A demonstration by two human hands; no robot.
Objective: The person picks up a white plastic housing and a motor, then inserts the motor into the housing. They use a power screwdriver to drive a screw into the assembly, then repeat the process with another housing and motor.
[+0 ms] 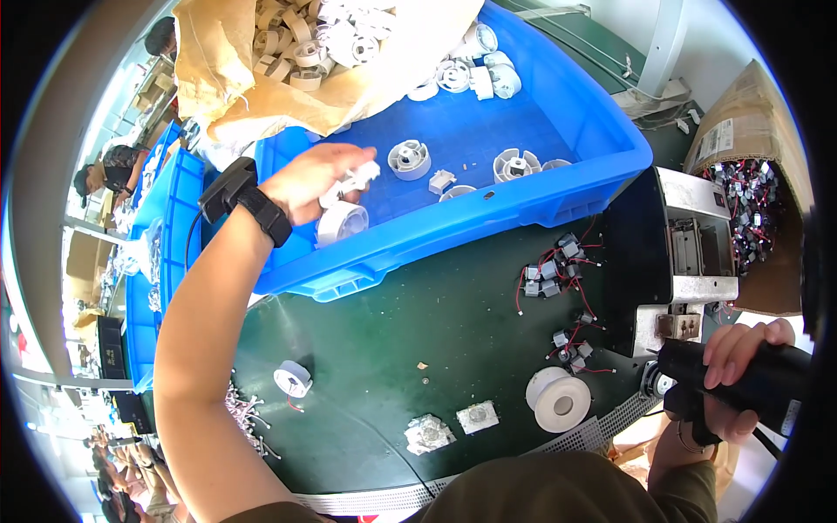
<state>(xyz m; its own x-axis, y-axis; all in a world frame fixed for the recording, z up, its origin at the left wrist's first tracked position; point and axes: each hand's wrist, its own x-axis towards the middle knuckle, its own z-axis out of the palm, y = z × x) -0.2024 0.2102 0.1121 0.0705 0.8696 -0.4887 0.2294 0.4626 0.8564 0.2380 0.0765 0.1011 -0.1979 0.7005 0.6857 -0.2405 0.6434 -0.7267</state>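
Note:
My left hand (316, 181) reaches over the near left part of the blue bin (488, 205), its fingers closed on a small white plastic part (356, 180). Just below those fingers is a white round plastic housing (343, 223) inside the bin; whether they touch it I cannot tell. Nearby in the bin are another round housing (409, 160) and a small white bracket (441, 181). At the far right, my right hand (739, 362) is wrapped round a black cylindrical device (763, 388), its kind not clear. A black box (228, 189) is strapped to my left wrist.
A torn paper bag (218, 61) of white rings lies over the bin's far side. On the green table are wired grey parts (545, 275), a white spool (558, 399) and a round piece (293, 379). At right stand a metal machine (697, 235) and a carton (754, 113).

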